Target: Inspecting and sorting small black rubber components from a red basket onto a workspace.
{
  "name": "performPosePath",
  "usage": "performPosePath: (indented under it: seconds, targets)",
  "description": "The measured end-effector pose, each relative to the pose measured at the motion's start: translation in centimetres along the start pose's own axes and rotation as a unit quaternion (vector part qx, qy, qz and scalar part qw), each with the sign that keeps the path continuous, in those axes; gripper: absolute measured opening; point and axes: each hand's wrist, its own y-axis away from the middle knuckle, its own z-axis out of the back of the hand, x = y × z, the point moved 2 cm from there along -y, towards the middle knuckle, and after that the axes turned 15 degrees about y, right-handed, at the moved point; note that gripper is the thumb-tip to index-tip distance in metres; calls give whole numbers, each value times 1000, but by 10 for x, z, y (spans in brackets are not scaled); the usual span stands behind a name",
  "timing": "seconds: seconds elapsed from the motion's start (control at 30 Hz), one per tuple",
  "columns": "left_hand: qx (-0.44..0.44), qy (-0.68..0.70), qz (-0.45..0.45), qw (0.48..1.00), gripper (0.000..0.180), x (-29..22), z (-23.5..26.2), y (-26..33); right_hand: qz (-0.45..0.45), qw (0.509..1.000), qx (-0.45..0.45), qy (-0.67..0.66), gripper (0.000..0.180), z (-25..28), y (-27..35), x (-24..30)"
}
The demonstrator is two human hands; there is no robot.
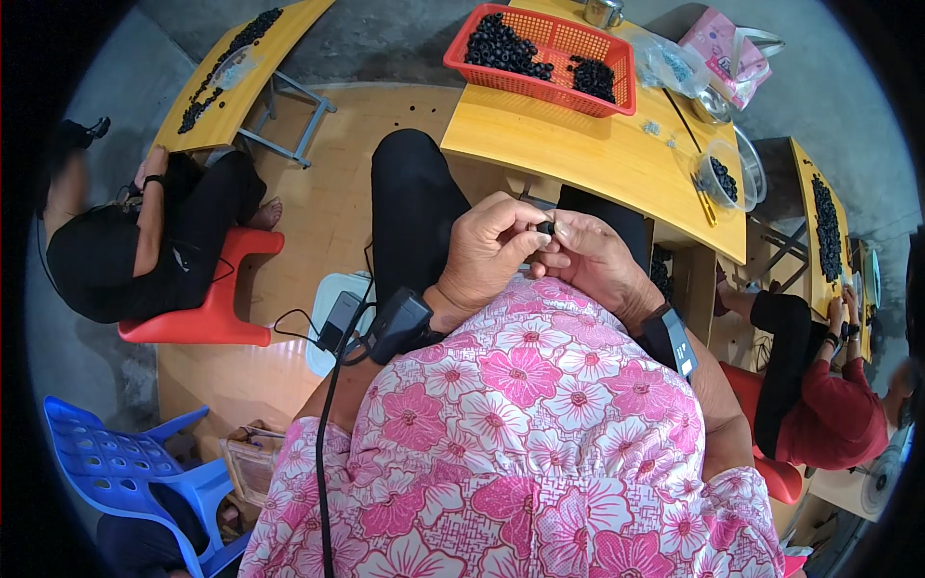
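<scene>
Two hands, one small black piece, held before a flowered garment.
The left fingers pinch the piece and the right hand's fingers close on its other side, apart from the worktop and its red basket. The step seems to be fine fingertip work, though the fingers hide most of the piece; the next move calls for a steady pinch and light, precise pressure.
</scene>
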Motion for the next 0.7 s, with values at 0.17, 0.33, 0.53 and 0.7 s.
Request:
performPosePath:
  seconds: [0.17, 0.33, 0.53, 0.7]
  targets:
    - [5, 25, 21, 999, 15, 3, 0, -1, 3, 1000, 0, -3, 25, 2, -1, -1]
    - [27, 119, 128, 984, 30, 12, 3, -1, 20, 999, -14, 49, 26, 1, -2, 0]
    - [62, 128, 172, 975, 48, 9, -1, 0, 66, 944, -77, 315, 17, -1, 3, 4]
    - [63, 98, 136, 984, 48, 12, 1, 1, 135, 892, -84, 423, 17, -5, 3, 8]
